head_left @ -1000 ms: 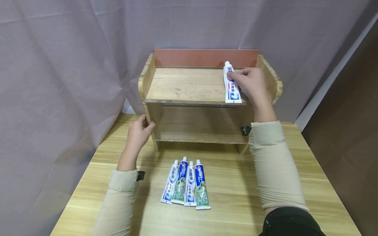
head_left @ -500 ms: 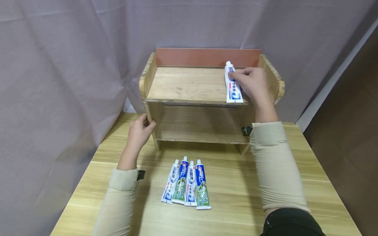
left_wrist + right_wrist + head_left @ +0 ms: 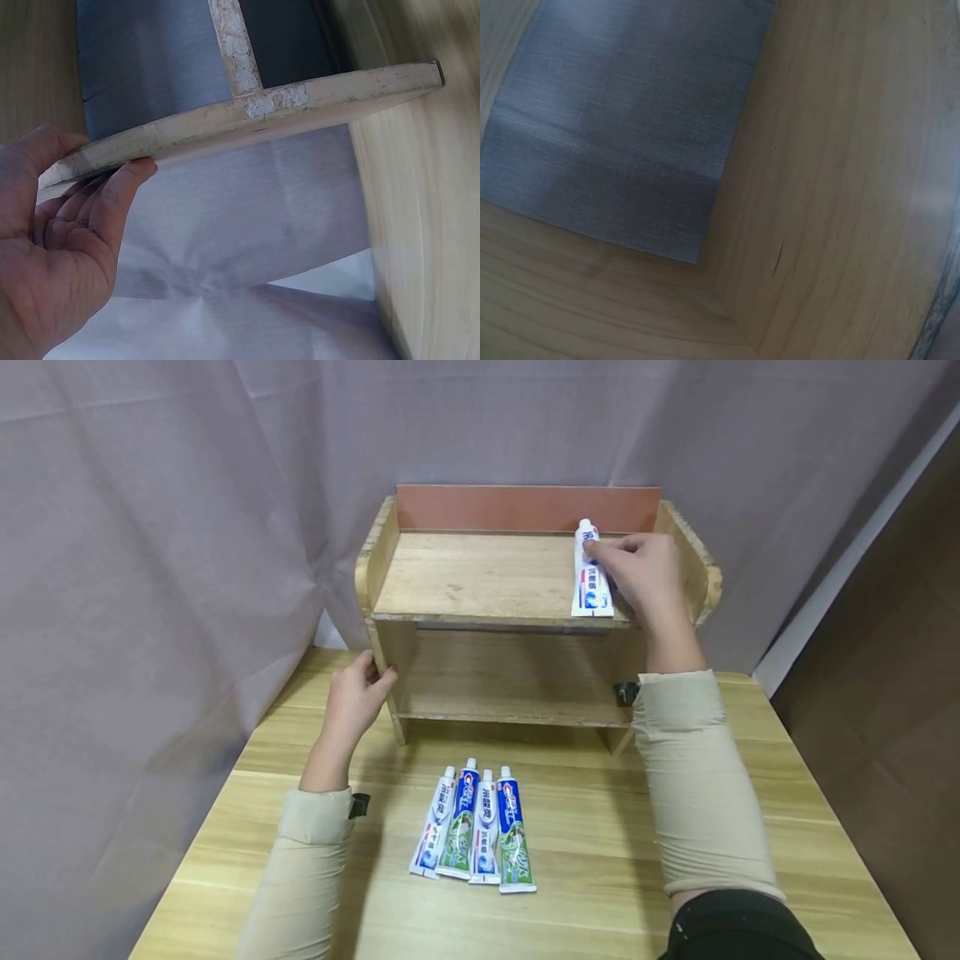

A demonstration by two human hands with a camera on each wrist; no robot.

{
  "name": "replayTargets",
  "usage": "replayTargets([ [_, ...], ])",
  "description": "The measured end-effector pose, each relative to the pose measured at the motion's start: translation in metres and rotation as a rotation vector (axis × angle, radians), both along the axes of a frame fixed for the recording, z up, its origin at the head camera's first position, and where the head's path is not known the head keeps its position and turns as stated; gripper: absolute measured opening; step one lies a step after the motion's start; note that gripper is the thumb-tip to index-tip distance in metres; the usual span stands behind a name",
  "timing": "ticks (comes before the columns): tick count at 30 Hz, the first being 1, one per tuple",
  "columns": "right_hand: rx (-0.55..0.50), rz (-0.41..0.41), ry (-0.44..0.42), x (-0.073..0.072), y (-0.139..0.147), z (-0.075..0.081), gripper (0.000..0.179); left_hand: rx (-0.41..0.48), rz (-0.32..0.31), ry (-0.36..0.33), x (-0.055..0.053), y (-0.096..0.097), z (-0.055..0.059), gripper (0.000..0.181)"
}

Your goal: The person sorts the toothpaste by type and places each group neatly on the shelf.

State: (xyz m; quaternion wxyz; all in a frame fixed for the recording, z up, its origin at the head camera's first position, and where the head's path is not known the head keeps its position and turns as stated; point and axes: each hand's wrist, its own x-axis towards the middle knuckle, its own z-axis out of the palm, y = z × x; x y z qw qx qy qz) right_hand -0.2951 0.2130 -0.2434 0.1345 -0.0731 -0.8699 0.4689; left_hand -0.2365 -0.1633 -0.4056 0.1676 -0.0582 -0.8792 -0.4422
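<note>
On the upper shelf [image 3: 465, 572] of a small wooden rack, over toward its right end, lies a white toothpaste tube [image 3: 590, 585] with blue lettering, its cap toward the reddish-brown back strip [image 3: 517, 508] and its crimped end at the front edge. The person's right hand [image 3: 647, 572] has it from the right side, thumb on the printed face and bent fingers behind, pinching the tube near its upper half; the fingertips themselves are partly hidden.

Lower down on the other side, the left hand [image 3: 357, 697] grips the front edge of the rack's left side panel [image 3: 300, 101], thumb on the inner face, fingers bent against the outer one.

In front of the rack, four more tubes lie close together on the wood-grain table [image 3: 615, 852], caps pointing at the rack and fanned a little. From the left I see a white tube [image 3: 433, 827], a blue-and-green Crest tube [image 3: 460, 827], a second white tube [image 3: 485, 835] and another Crest tube [image 3: 514, 835]. Both forearms wear pale beige sleeves [image 3: 701, 785], and grey cloth [image 3: 225, 510] hangs in folds behind the rack.
</note>
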Motion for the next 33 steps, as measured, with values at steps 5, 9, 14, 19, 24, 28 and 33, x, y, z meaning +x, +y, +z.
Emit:
replayTargets([
  [5, 0.019, -0.015, 0.03, 0.0014, 0.0011, 0.0019, 0.054, -0.013, 0.001, 0.032, -0.0015, 0.0005, 0.0013, 0.03],
  [9, 0.03, -0.039, 0.038, 0.0027, 0.0009, 0.0027, 0.05, -0.017, -0.003, 0.037, -0.0015, 0.0008, 0.0024, 0.028],
  [14, 0.015, -0.061, 0.086, 0.0028, 0.0007, 0.0015, 0.041, -0.005, -0.009, 0.028, -0.0004, -0.0003, 0.0027, 0.03],
  [19, -0.008, -0.06, 0.097, 0.0034, 0.0003, 0.001, 0.04, -0.005, -0.002, 0.024, 0.0002, -0.0014, 0.0017, 0.029],
  [24, -0.152, -0.023, 0.113, 0.0045, -0.0002, 0.001, 0.04, 0.001, 0.006, 0.021, 0.0013, -0.0013, 0.001, 0.026],
  [28, -0.222, -0.009, 0.131, 0.0059, 0.0003, 0.0011, 0.036, 0.005, 0.01, 0.011, 0.0024, -0.0007, 0.0017, 0.026],
  [33, -0.273, -0.003, 0.206, 0.0074, 0.0014, -0.001, 0.031, 0.002, 0.017, 0.001, 0.003, 0.0004, 0.0019, 0.027],
])
